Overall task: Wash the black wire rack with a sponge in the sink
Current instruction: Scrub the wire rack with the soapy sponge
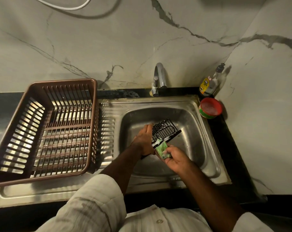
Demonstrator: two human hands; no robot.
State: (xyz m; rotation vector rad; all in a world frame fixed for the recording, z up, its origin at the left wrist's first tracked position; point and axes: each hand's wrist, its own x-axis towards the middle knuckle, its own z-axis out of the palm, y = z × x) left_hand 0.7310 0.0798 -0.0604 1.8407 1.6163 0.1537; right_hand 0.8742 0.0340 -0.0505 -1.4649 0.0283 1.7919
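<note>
Green sponge (162,150) pinched in right hand (176,162), pressed on soapy near edge of black wire rack (165,130). Left hand (142,141) grips rack's left side, tilted over sink (207,131) basin centre. Brown basket (46,129) on left drainboard.

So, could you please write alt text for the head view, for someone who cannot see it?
A person's left hand holds a black wire rack over a steel sink while the right hand presses a soapy green sponge to its near edge. A brown dish basket sits at left.
</note>
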